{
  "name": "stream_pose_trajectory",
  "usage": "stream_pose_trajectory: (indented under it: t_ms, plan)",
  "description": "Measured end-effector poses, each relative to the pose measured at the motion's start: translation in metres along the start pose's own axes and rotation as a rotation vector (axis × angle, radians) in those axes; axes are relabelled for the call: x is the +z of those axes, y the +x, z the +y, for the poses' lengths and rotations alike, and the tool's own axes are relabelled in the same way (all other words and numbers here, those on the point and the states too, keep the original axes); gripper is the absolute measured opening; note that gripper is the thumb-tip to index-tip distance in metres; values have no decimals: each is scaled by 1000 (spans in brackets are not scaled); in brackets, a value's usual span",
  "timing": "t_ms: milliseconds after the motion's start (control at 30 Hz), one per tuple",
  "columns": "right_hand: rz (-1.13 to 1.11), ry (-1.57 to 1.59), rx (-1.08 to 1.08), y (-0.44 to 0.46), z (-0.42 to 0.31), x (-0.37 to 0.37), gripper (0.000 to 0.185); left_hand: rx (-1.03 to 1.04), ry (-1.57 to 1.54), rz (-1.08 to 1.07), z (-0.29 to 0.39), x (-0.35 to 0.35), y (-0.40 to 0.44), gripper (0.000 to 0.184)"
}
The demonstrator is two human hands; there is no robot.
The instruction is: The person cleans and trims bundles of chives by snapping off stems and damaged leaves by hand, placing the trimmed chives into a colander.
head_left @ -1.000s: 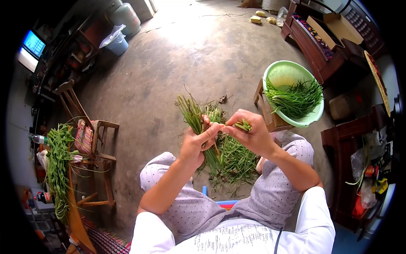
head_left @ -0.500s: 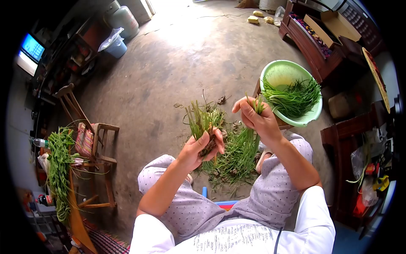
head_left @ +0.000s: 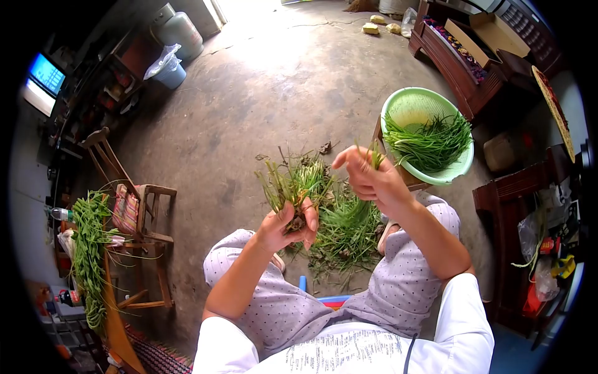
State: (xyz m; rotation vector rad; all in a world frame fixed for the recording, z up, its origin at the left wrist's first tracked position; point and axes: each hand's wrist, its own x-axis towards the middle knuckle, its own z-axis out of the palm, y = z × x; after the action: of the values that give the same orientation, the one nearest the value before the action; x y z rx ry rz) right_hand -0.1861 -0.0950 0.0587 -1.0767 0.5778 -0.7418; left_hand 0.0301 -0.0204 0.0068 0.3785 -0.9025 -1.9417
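Observation:
Closed around a small bunch of garlic chives (head_left: 274,186) with brownish, dirty bits is my left hand (head_left: 285,225), held above the floor between my knees. My right hand (head_left: 378,182) is shut on a few garlic chives (head_left: 375,156); their pale stem ends poke up past the fingers and the green leaves hang below. On the floor under both hands lies a loose heap of chives and scraps (head_left: 349,240). Beyond my right hand, a light green plastic basket (head_left: 458,174) holds a pile of green chives (head_left: 430,143).
A wooden chair (head_left: 146,206) is at left, near a bench piled with leafy greens (head_left: 92,249). Farther off stand a blue bin (head_left: 169,76) and a gas cylinder (head_left: 177,31). Dark wooden furniture (head_left: 448,75) lines the right side.
My left hand has moved slightly left and down with its bunch, tilting it left. My right hand has shifted slightly left, still holding its chives.

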Motion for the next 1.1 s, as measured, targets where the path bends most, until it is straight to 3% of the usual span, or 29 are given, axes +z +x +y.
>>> stream_pose_trajectory:
  t_ms: [67, 133, 200, 367, 533, 600, 667, 733, 867, 933, 1100]
  plan:
    - [-2, -74, 7, 0, -2, 12, 29, -7, 30, -18, 2, 0, 0, 55]
    - [25, -342, -76, 0, 4, 18, 19, -32, 41, -97, 5, -6, 2, 55]
    - [61, -298, -75, -3, -3, 20, 15, -57, 53, -173, 6, -5, 3, 55]
    - [432, -9, -416, -3, -16, -3, 13, -102, 73, -153, 7, -5, 2, 53]
    - [491, -14, -532, -6, -24, -5, 15, -97, 105, -43, 5, -1, 8, 49]
    - [503, -421, -513, -9, -28, 6, 13, -114, 141, -20, 6, 1, 11, 47]
    - [451, -460, -521, -9, -20, 9, 12, -147, 159, 38, 7, 5, 14, 44]
    - [265, -702, -598, -9, -11, 13, 15, -157, 175, 81, 3, 6, 16, 43]
    - [278, -808, -543, -13, -13, 34, 17, -203, 322, 67, -3, 4, 17, 36]
    - [325, -871, -417, -10, -11, 33, 17, -195, 371, 57, -6, 3, 18, 37]
    - [237, -612, -307, -4, -3, 24, 12, -174, 248, 132, -4, 9, 20, 37]
